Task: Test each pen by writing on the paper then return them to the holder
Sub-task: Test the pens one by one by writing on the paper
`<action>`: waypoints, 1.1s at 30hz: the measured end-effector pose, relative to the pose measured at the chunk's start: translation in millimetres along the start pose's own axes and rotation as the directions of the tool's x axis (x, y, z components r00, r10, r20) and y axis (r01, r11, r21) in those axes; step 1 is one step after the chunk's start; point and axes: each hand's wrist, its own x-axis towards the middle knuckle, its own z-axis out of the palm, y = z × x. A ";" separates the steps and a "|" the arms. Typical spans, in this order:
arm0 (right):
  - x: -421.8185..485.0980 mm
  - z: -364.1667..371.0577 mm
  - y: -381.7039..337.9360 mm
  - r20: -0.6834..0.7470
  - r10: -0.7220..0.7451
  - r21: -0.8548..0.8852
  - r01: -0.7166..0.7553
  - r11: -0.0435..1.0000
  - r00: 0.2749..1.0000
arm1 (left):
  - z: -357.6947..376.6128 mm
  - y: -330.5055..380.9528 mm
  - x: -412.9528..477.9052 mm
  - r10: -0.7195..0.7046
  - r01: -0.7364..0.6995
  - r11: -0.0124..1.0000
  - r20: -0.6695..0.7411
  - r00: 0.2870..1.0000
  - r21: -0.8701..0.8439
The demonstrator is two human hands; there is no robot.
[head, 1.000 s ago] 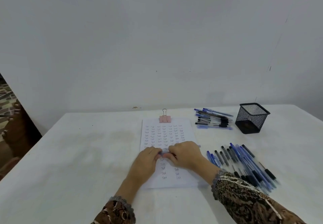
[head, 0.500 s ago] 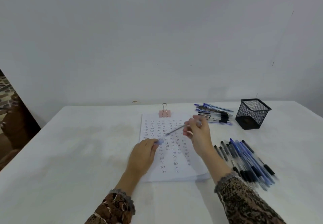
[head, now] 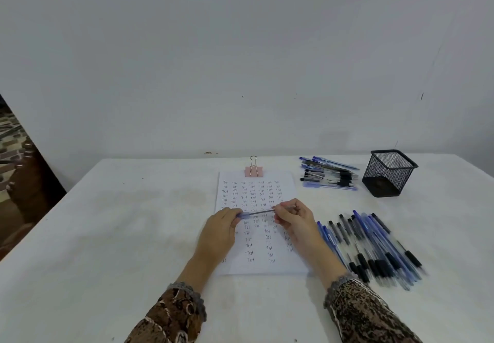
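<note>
Head view, as I read it from my remote station. The left hand (head: 217,235) and the right hand (head: 295,222) meet above the middle of the white sheet of paper (head: 256,269). The sheet lies flat on the white table (head: 107,235), carries rows of small handwritten words, and is held at its far edge by a pink binder clip (head: 253,172). Between the hands a clear-barrelled ballpoint pen (head: 260,211) lies nearly level, just over the paper. The right hand pinches the barrel's right part with curled thumb and fingers. The left hand pinches a blue cap (head: 243,215) at the pen's left end. I cannot tell whether the cap is fully seated on the tip or only touching it. Both wrists come out of brown patterned sleeves (head: 176,313) at the near edge of the table. To the right of the paper, beside the right forearm, a loose fan of blue and black pens (head: 374,246) lies on the table with the black grips toward me. Farther back, near the sheet's far right corner, is a smaller heap of pens (head: 330,173), roughly crosswise to my view. Just right of that heap, apart from both hands, stands the black square wire-mesh holder (head: 389,173), its mouth upward. A plain pale wall (head: 240,48) rises behind the table.
</note>
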 end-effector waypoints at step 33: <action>-44.1 -32.2 13.6 -0.085 -0.247 -0.385 0.196 0.902 0.965 | -2.1 -8.1 2.0 -0.296 0.284 0.931 0.018 0.955 0.230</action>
